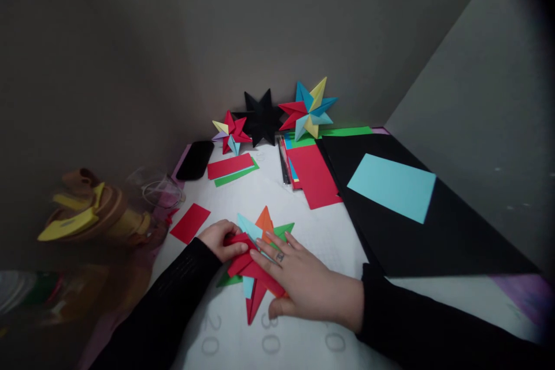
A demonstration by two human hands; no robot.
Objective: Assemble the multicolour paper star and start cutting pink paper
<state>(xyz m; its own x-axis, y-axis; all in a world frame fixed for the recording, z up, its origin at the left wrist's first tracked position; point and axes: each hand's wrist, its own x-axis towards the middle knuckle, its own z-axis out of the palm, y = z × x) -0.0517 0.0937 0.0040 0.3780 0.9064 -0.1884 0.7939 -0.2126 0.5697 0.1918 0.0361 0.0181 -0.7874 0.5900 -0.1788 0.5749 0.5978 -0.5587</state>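
A multicoloured folded paper star lies on the white sheet in front of me, with red, orange, green and light blue points. My left hand pinches the red folded paper on its left side between thumb and fingers. Across the star's right side rests my right hand, fingers stretched out and spread, a ring on one of them. Both hands cover parts of the star, so some of its folds are hidden.
Three finished stars lean on the wall: a black star, a red-and-blue star and a small red star. Around lie a phone, red paper, black sheets and a light blue sheet.
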